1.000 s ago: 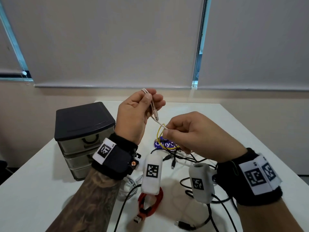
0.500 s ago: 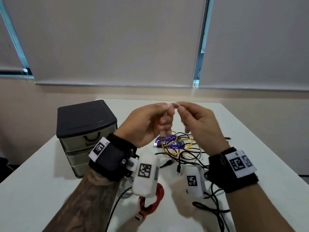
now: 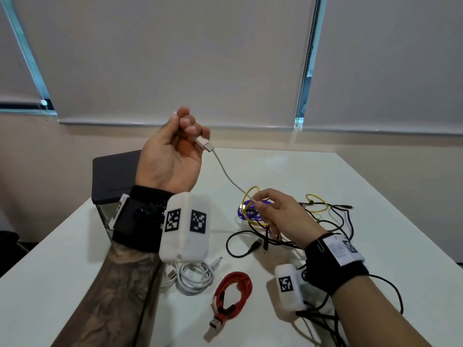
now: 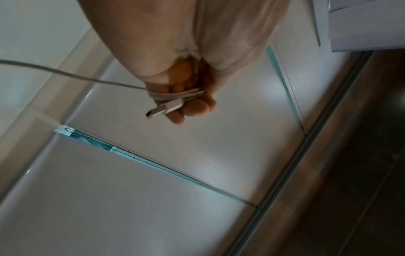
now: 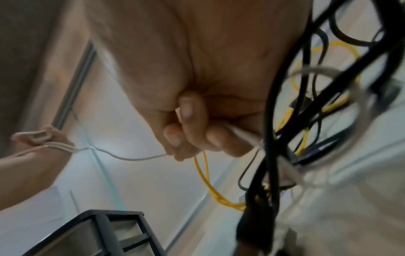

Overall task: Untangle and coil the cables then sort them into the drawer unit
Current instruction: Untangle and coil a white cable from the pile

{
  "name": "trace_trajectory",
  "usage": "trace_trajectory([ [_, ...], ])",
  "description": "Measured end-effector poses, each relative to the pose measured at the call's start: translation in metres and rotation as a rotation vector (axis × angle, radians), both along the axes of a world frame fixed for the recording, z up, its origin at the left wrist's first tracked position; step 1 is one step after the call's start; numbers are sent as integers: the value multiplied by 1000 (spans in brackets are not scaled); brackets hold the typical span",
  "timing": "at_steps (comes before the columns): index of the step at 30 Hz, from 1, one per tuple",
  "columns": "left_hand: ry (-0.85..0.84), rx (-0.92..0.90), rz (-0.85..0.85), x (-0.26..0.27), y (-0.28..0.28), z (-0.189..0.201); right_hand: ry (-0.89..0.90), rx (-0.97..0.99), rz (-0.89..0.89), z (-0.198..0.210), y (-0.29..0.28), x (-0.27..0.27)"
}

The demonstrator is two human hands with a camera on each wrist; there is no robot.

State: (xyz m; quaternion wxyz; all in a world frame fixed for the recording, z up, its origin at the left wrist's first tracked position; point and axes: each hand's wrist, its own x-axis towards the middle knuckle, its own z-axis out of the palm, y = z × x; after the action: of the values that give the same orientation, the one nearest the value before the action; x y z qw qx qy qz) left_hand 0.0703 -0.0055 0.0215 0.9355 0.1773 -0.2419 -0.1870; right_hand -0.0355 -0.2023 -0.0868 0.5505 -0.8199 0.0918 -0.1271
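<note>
Left hand (image 3: 172,156) curling round wound thin white USB cable (image 3: 226,175), raised above dark-topped plastic drawer unit (image 3: 114,176); right hand (image 3: 280,216) pinching the cable's free run, right of the unit

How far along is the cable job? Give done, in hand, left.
Done: white coil and red coil lie coiled on the table. In hand: left hand winds the beige cable, right hand feeds it. Left: black and yellow tangle; the drawers look shut.
</note>
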Motion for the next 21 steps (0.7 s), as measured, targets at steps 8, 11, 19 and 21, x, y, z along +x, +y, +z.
trace_trajectory([
  [8,75,142,455,36,4,-26,-97,-29,98,37,12,-19],
  [11,-173,341,663,30,-6,-31,-189,54,143,57,15,-29],
  [19,-848,969,330,-21,-41,-42,-609,124,4,91,1,-47],
  [21,-847,978,110,-36,-46,-42,-669,71,-127,91,-8,-48],
])
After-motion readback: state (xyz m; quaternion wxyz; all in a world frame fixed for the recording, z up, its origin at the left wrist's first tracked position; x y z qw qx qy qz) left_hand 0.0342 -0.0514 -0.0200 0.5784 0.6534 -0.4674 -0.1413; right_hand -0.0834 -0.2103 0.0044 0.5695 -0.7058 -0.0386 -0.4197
